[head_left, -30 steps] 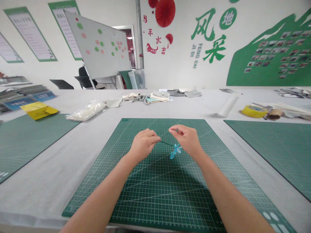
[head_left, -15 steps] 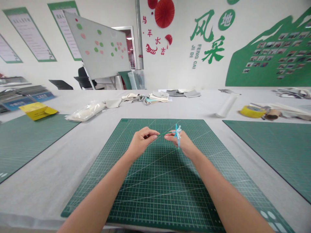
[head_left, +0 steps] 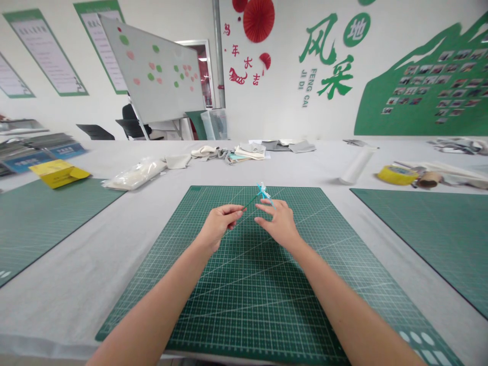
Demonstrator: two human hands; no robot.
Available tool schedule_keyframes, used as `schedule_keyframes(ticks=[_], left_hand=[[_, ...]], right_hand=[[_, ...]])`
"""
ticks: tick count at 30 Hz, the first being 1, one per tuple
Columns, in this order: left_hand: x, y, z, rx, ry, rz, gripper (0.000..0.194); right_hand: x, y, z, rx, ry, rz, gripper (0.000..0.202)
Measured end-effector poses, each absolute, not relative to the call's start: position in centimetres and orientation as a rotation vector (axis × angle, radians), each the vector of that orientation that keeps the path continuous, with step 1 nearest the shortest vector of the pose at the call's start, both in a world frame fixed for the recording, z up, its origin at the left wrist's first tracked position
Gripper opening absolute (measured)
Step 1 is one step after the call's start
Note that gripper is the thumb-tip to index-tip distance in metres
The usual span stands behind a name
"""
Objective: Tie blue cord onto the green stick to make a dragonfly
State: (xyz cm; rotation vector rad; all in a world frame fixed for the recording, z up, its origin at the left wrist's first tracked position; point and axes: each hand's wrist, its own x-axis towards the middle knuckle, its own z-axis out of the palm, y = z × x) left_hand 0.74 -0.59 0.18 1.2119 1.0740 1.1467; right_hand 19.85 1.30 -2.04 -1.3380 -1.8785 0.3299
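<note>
A small artificial flower has light-blue petals, white beads and a thin green stem. Pinched between the thumb and fingers of my left hand is the lower end of that stem, so the flower tilts up to the right. My right hand is open beside it, thumb and fingers apart, with the fingertips just below the flower head. Whether a fingertip touches a petal I cannot tell. Both hands are above a green cutting mat with a white grid.
More cutting mats lie to the left and right. Along the back are fabric scraps and a clear plastic bag. A yellow card lies left; a yellow tape roll and a white roll lie right.
My right hand has let go of the stem and spread its fingers. The flower head has swung up and to the left, while my left hand keeps its pinch.
</note>
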Motion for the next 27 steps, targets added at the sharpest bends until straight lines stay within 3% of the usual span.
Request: schedule_keyframes(ticks=[8,16,27], left_hand=[[1.0,-0.8,0.2,0.992,0.981,1.054,0.031],[1.6,-1.2,-0.3,0.998,0.991,0.987,0.031],[1.8,-1.3,-0.1,0.993,0.978,0.977,0.03]], right_hand=[[18.8,-0.1,-0.7,-1.219,-1.611,0.442,0.012],[18.1,0.1,-1.5,-1.023,-1.342,0.881,0.022],[17.8,-0.2,-0.9,-0.973,-1.263,0.912,0.02]])
